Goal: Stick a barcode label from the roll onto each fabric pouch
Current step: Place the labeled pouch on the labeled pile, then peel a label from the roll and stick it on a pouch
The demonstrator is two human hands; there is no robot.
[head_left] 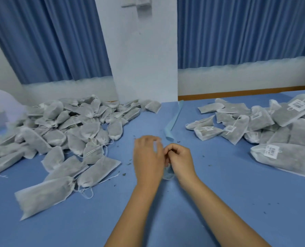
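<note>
Backdrop: blue curtains (59,41) on either side of a white wall pillar (144,59), at 12 o'clock beyond the desk (219,193).
Desk: blue top, strewn with dark crumbs (129,164) near the centre.
Unlabelled pouches (73,129): big heap from 9 to 11 o'clock of the hands, with trailing drawstrings; set to one side, likely as the stock to draw from.
Labelled pouches (273,125): smaller heap at 2 to 3 o'clock, with white barcode labels on several; well apart from the other heap, likely to avoid mixing done with undone.
Spent liner (172,122): pale blue strip flat at 12 to 1 o'clock, just beyond the hands and between the heaps; probably parked out of the way.
Label strip (168,173): pale crumpled bit just below the meeting fingertips, at desk centre; probably the free end of the roll, though no roll as such to be made out.
Right hand (180,159): fingers curled in, pinching the label strip at its top; close to the other hand for fine work.
Left hand (148,157): touching or nearly touching the right, blurred; gripping or not, cannot tell.
Step, as a judgement: peeling a label loose, with no pouch in hand yet.
Risk: thin label curling onto itself or onto a finger.
</note>
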